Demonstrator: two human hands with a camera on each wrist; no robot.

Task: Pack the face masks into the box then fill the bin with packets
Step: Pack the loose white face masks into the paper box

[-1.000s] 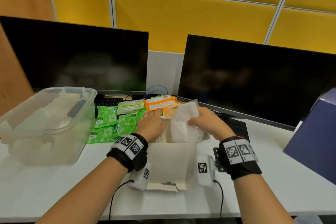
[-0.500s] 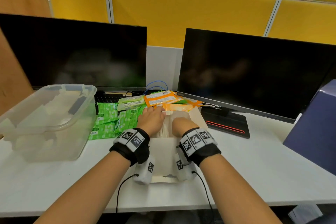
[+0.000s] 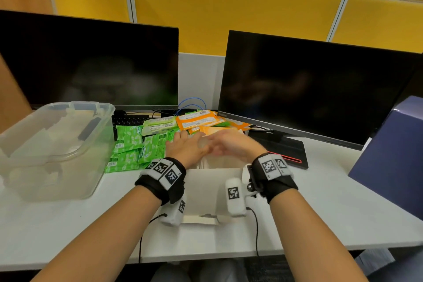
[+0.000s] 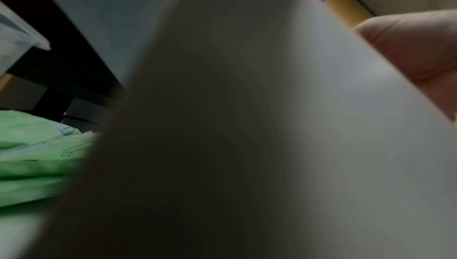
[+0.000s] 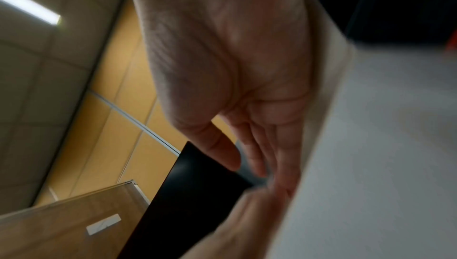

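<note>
Left hand [image 3: 186, 149] and right hand [image 3: 235, 146], both loose and holding nothing, meet over the open box [image 3: 212, 188] on the bench [image 3: 320, 213].
Masks inside look light and soft, best pressed flat; packets [image 3: 135, 144] likely slick, so pinch edges.

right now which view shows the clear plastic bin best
The head view: the whole clear bin sits left on the desk. The left wrist view catches only a blurred corner of it; the right wrist view shows none.
</note>
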